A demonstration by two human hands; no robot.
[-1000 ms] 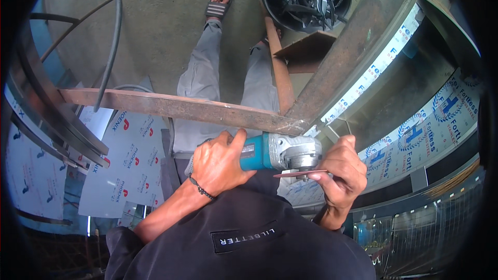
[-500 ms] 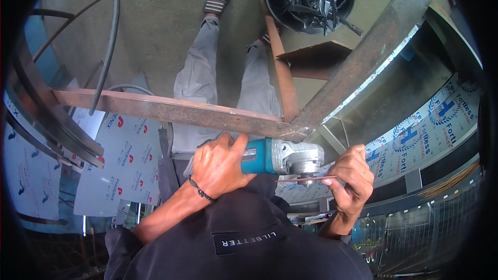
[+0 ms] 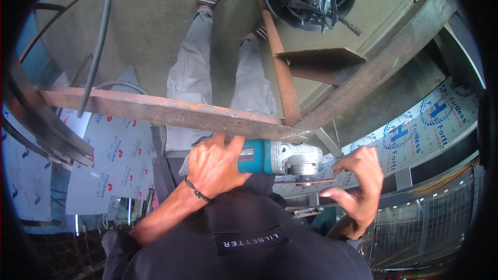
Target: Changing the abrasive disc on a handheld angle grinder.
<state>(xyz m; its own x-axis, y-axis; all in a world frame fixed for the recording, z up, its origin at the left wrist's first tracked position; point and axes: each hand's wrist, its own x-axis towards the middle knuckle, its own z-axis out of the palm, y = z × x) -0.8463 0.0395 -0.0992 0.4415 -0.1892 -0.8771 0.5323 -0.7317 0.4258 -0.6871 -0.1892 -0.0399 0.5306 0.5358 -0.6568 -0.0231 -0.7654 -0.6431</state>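
A teal angle grinder (image 3: 258,156) with a silver gear head lies sideways at mid-view. My left hand (image 3: 214,165) is wrapped around its body, and a beaded bracelet circles that wrist. Below the gear head sits a thin reddish disc (image 3: 316,181), seen almost edge-on. To the right of the disc, my right hand (image 3: 363,181) is apart from it, with thumb and curled fingers parted and nothing between them. Just beyond the grinder runs a rusty steel bar (image 3: 171,112), which meets a thicker slanting steel beam (image 3: 378,65) at the right.
A black tub (image 3: 265,0) of metal offcuts stands on the floor at the far side. A brown cardboard piece (image 3: 321,64) leans by the beam. Film-covered metal sheets (image 3: 116,161) lie at the left. A grey hose (image 3: 101,36) hangs at the far left.
My right thumb and fingers have come off the disc's edge and spread apart, moving slightly right. My left hand keeps its hold on the grinder. The view has shifted slightly.
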